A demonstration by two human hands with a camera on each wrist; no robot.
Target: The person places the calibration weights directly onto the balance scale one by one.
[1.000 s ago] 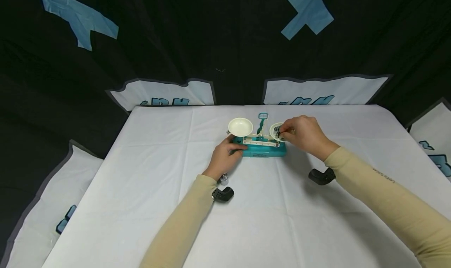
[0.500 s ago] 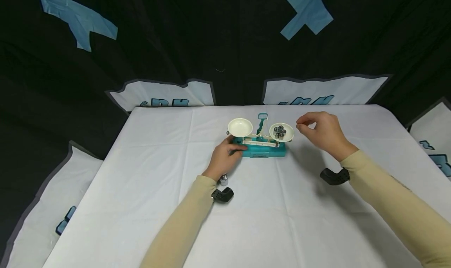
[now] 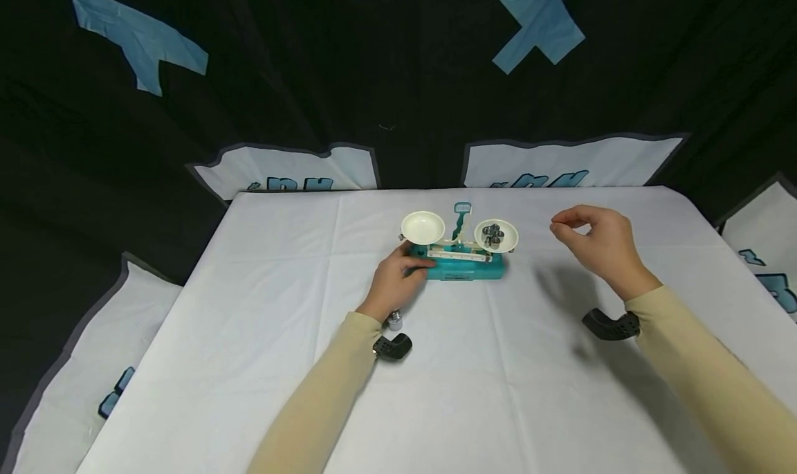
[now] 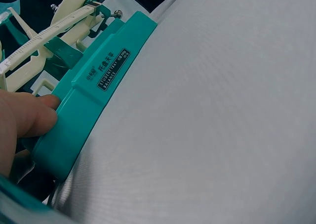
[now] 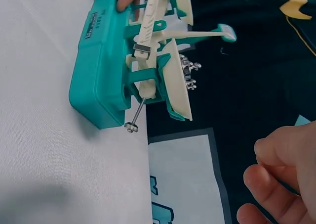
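A teal tray balance (image 3: 467, 270) stands on the white table, with the words "Student tray balance" on its front in the left wrist view. My left hand (image 3: 395, 280) grips the left end of its base. Two cream pans sit on top, the left pan (image 3: 423, 228) slightly higher in the head view. Several small silver weights (image 3: 493, 236) stand together in the right pan (image 3: 510, 235). To the right of the balance my right hand (image 3: 600, 245) hovers above the table, fingers loosely bent, nothing between the fingertips. Another silver weight (image 3: 395, 321) stands beside my left wrist.
The white tablecloth (image 3: 261, 363) spreads around the balance. Behind the table hangs a black curtain (image 3: 417, 79) with blue tape on it. An adjusting screw (image 5: 132, 127) sticks out from the balance's right end.
My right hand has left the weights in the right pan and drawn away to the right. My left hand stays on the base.
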